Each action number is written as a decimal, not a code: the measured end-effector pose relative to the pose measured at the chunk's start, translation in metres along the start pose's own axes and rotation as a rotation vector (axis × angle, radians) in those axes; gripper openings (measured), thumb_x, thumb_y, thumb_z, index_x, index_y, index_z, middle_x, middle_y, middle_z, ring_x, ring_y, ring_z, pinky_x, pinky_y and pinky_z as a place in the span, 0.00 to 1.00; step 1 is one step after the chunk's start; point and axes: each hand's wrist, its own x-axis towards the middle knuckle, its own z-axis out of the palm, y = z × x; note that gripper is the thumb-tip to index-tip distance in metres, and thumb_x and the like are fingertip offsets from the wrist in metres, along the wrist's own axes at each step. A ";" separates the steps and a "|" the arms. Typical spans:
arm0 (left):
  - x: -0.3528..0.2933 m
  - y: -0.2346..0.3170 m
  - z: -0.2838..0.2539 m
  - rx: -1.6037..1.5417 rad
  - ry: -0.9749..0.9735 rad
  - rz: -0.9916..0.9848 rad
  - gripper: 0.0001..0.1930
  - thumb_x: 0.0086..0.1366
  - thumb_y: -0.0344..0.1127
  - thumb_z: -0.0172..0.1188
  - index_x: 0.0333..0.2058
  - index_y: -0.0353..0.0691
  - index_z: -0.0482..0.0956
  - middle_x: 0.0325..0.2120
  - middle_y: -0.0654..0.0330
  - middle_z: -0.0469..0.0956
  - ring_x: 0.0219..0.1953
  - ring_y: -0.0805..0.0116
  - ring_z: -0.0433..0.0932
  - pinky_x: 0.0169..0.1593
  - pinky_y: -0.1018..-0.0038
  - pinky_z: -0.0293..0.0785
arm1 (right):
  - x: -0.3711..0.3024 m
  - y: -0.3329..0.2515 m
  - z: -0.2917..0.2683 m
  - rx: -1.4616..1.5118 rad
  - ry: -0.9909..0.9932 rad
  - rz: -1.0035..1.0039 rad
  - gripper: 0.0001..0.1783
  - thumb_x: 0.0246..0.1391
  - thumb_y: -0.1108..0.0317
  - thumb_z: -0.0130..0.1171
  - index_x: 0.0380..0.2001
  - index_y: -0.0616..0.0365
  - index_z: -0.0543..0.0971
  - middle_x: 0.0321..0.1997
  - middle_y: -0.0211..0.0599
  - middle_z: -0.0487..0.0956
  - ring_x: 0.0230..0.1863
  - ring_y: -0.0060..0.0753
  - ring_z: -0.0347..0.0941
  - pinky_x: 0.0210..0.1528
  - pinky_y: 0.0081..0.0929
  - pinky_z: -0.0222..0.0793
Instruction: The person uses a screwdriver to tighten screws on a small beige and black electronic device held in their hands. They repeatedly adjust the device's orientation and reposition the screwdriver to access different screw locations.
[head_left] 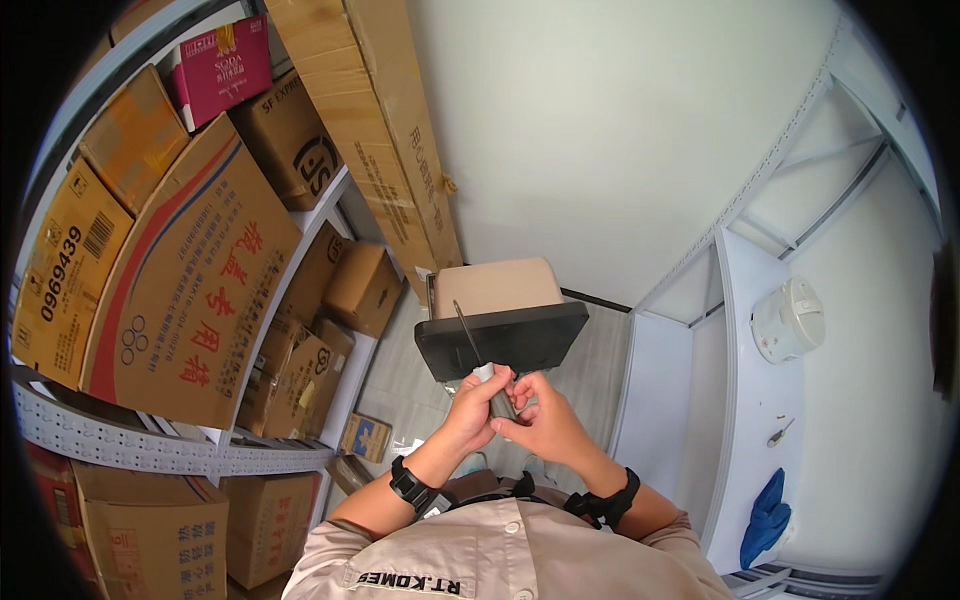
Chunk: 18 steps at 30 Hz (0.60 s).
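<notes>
Screwdriver (pixel 484 371), probably light and stiff, is best held by handle (pixel 505 405), gripped there by left fingers (pixel 492 388) and right fingers (pixel 528 386), nearside of black slab (pixel 545 326).

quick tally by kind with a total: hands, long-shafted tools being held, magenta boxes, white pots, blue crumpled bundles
Left hand and right hand: 2
Long-shafted tool, held: 1
Magenta box: 1
White pot: 1
Blue crumpled bundle: 1
Total: 6
</notes>
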 end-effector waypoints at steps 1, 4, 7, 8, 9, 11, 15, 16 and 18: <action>0.001 0.000 0.000 -0.026 0.013 -0.014 0.08 0.66 0.38 0.57 0.29 0.43 0.72 0.23 0.64 0.72 0.28 0.73 0.73 0.34 0.76 0.73 | 0.000 0.001 0.000 -0.001 0.024 -0.026 0.24 0.43 0.68 0.70 0.39 0.61 0.67 0.31 0.36 0.73 0.26 0.21 0.72 0.26 0.21 0.70; 0.007 0.001 -0.013 -0.106 0.023 -0.012 0.10 0.66 0.38 0.56 0.27 0.43 0.70 0.22 0.65 0.69 0.27 0.73 0.70 0.33 0.75 0.70 | 0.001 -0.007 -0.002 0.031 -0.056 0.023 0.25 0.44 0.70 0.68 0.44 0.62 0.68 0.30 0.36 0.74 0.24 0.21 0.72 0.26 0.22 0.69; 0.016 0.008 -0.026 -0.192 0.004 0.009 0.14 0.67 0.40 0.55 0.24 0.44 0.67 0.20 0.67 0.63 0.26 0.73 0.64 0.32 0.75 0.64 | -0.005 -0.009 -0.006 0.050 -0.150 0.097 0.26 0.44 0.72 0.65 0.48 0.63 0.68 0.29 0.35 0.74 0.22 0.22 0.71 0.25 0.22 0.67; 0.018 0.011 -0.030 -0.212 0.008 0.032 0.13 0.67 0.40 0.55 0.24 0.44 0.67 0.20 0.67 0.63 0.26 0.73 0.64 0.32 0.74 0.64 | -0.006 -0.008 -0.007 0.038 -0.168 0.101 0.25 0.44 0.72 0.64 0.48 0.63 0.69 0.29 0.35 0.74 0.23 0.21 0.71 0.24 0.22 0.66; 0.020 0.014 -0.035 -0.233 0.013 0.055 0.13 0.67 0.40 0.55 0.25 0.44 0.67 0.20 0.67 0.63 0.26 0.72 0.64 0.32 0.74 0.64 | -0.007 -0.007 -0.007 0.025 -0.186 0.104 0.24 0.44 0.73 0.62 0.48 0.63 0.70 0.29 0.34 0.74 0.23 0.20 0.71 0.24 0.21 0.66; 0.022 0.022 -0.038 -0.280 0.029 0.103 0.12 0.67 0.40 0.55 0.26 0.44 0.68 0.20 0.67 0.62 0.24 0.72 0.63 0.31 0.75 0.63 | -0.011 -0.003 -0.010 0.044 -0.234 0.120 0.23 0.44 0.76 0.58 0.48 0.64 0.71 0.32 0.32 0.74 0.25 0.18 0.70 0.25 0.20 0.65; 0.026 0.041 -0.048 -0.384 0.019 0.127 0.11 0.67 0.39 0.54 0.27 0.44 0.70 0.19 0.67 0.62 0.23 0.73 0.61 0.29 0.76 0.62 | -0.019 0.019 -0.025 0.159 -0.305 0.127 0.22 0.44 0.82 0.50 0.47 0.65 0.72 0.36 0.29 0.74 0.28 0.15 0.69 0.28 0.17 0.64; 0.025 0.043 -0.051 -0.389 0.015 0.125 0.11 0.67 0.40 0.54 0.27 0.44 0.70 0.19 0.68 0.62 0.23 0.73 0.61 0.29 0.76 0.62 | -0.020 0.022 -0.030 0.184 -0.310 0.119 0.23 0.43 0.82 0.48 0.47 0.65 0.72 0.37 0.29 0.74 0.29 0.15 0.69 0.29 0.17 0.64; 0.024 0.047 -0.058 -0.395 0.010 0.128 0.11 0.67 0.42 0.54 0.27 0.44 0.71 0.19 0.68 0.62 0.23 0.74 0.61 0.29 0.76 0.62 | -0.024 0.015 -0.038 0.257 -0.281 0.162 0.22 0.44 0.81 0.49 0.46 0.65 0.74 0.34 0.29 0.74 0.28 0.15 0.68 0.29 0.17 0.64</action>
